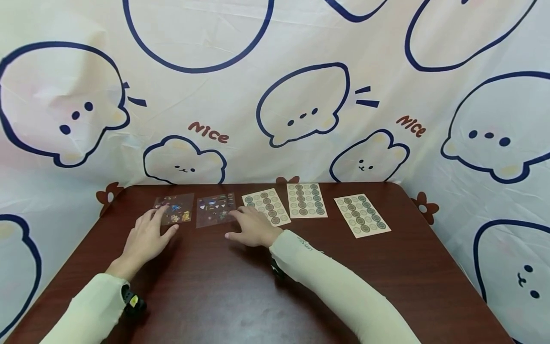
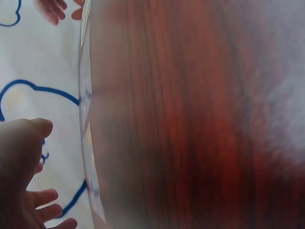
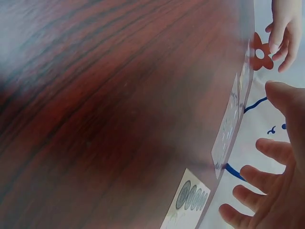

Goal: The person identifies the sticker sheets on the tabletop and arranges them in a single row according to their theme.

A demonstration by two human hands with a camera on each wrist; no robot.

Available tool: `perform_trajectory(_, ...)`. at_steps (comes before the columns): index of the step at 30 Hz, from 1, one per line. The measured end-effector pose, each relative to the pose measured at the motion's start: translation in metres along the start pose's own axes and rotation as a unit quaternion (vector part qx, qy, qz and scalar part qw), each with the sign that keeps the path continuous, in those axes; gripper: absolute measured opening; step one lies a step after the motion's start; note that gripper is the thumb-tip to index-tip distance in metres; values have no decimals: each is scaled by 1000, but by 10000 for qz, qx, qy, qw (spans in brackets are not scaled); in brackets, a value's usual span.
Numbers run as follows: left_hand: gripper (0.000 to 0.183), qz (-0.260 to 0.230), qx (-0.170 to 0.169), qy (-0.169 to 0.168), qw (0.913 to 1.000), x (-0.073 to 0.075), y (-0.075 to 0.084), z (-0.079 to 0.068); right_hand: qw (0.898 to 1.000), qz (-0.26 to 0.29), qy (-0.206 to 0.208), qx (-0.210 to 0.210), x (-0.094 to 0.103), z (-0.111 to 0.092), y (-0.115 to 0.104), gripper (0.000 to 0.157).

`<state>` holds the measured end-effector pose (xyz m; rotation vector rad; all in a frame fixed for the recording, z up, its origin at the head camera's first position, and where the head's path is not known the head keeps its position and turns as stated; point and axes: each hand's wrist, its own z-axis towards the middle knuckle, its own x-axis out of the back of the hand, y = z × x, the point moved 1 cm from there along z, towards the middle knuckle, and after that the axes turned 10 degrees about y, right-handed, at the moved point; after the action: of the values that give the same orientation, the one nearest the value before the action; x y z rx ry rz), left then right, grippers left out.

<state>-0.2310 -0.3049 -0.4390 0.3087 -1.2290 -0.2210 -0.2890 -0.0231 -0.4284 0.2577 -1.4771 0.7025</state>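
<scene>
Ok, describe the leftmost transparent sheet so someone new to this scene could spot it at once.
On the dark brown table, go to the far edge, left end. The transparent sheet lies there, by the left hand. Bright blue and yellow figures set it apart from the clear sheet to its right, with mostly pale shapes, and from the cream sheets of circles.

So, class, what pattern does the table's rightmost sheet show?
The rightmost sheet bears rows of circles, some pale, some darker; clearest in the head view.
</scene>
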Motion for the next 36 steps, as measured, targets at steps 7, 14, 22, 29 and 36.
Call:
perform_trajectory(7, 74, -16, 390, -267, 9989, 1, -13, 10, 9998, -157, 64, 121, -5, 5, -10, 71)
perform_trajectory(14, 71, -147, 545, -532, 9970, -1, -17, 16, 9999, -127, -20, 89, -7, 6, -20, 68)
perform_trajectory(22, 64, -202, 478, -805, 9954, -3, -22, 19, 9998, 92, -138, -145, -4, 9, -30, 65)
perform_trajectory(29, 57, -48, 435, -883, 9951, -3, -32, 19, 9991, 302, -213, -189, -6, 10, -38, 62)
perform_trajectory(36, 35, 16, 414, -779, 9961, 2, -39, 22, 9992, 125, -329, -168, -18, 14, -39, 62)
